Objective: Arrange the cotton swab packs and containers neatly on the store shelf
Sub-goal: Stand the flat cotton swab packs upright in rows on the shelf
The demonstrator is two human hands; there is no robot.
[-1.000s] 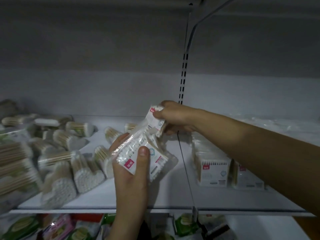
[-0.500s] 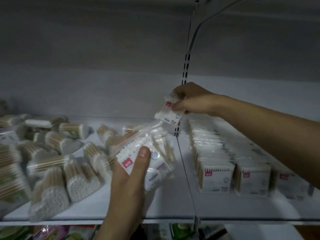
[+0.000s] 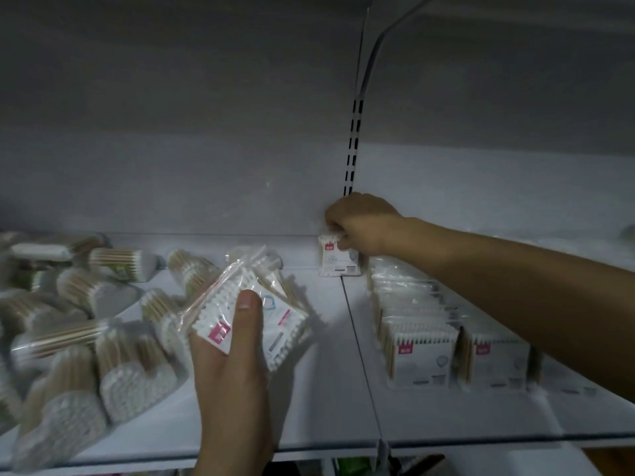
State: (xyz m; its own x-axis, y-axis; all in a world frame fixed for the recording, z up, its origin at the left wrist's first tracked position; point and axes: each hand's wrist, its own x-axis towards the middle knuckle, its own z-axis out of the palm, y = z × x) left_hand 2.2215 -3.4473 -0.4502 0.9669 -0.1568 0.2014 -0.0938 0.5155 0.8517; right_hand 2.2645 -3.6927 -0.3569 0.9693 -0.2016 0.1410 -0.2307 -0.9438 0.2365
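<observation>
1. The right hand has dropped from mid-air half a second ago to the very back of the shelf. The single swab pack it carried now stands upright on the board against the back wall.
2. Far left, heart-shaped swab bundles and round swab bundles lie jumbled, some on their sides, some leaning on each other, well away from either hand.
3. Next, the left hand comes up from the bottom edge, palm under a stack of flat swab packs. The thumb presses on top and the fingers curl beneath, so it is grasping the stack. The stack is tilted and held above the shelf, just right of the bundles.
4. Centre, the single swab pack sits right at the seam between the two shelf boards, below the slotted upright. The right hand is over its top edge, fingers curled down and pinching it there.
5. To the right, under the outstretched right forearm, rows of matching packs stand upright, red labels facing forward. A second row stands just beside the first. The single swab pack stands just left of the back end of these rows.
</observation>
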